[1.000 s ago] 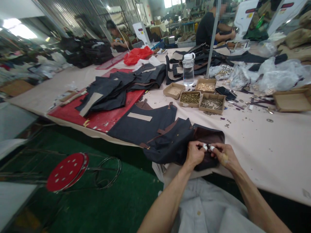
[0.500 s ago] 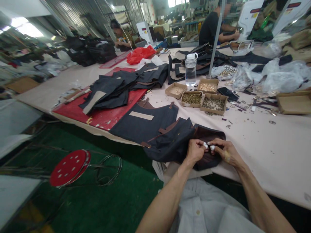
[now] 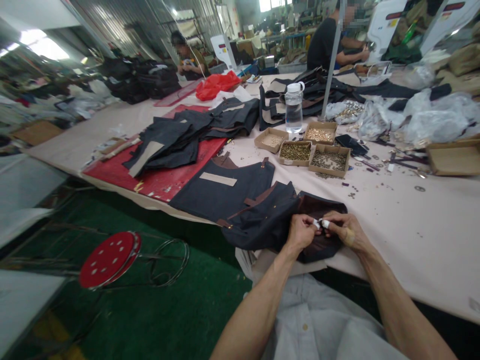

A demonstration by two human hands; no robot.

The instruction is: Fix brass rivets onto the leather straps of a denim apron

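Note:
A dark apron point(image 3: 258, 217) with brown trim and small metal studs lies bunched at the table's front edge. My left hand point(image 3: 302, 232) pinches its brown-lined part point(image 3: 315, 204), thumb and fingers closed. Close against it, my right hand point(image 3: 343, 230) is closed in a pinch on the same cloth. White wrapping covers the thumb tips, which nearly meet. Whatever small part sits between the fingertips is too hidden to make out. Left of the bunched cloth, a flat apron panel point(image 3: 240, 172) with a beige strip is spread out.
Small cardboard boxes of metal fittings point(image 3: 295, 152) stand beyond my hands, near a water bottle point(image 3: 294, 107) and a dark phone point(image 3: 352, 145). Stacked dark panels point(image 3: 168, 140) lie on a red board point(image 3: 150, 180). A red stool point(image 3: 108, 259) stands at left. Two people work behind the table.
My right hand has shifted slightly left, its thumb now closer to my left fingertips. The apron and the other things on the table look the same.

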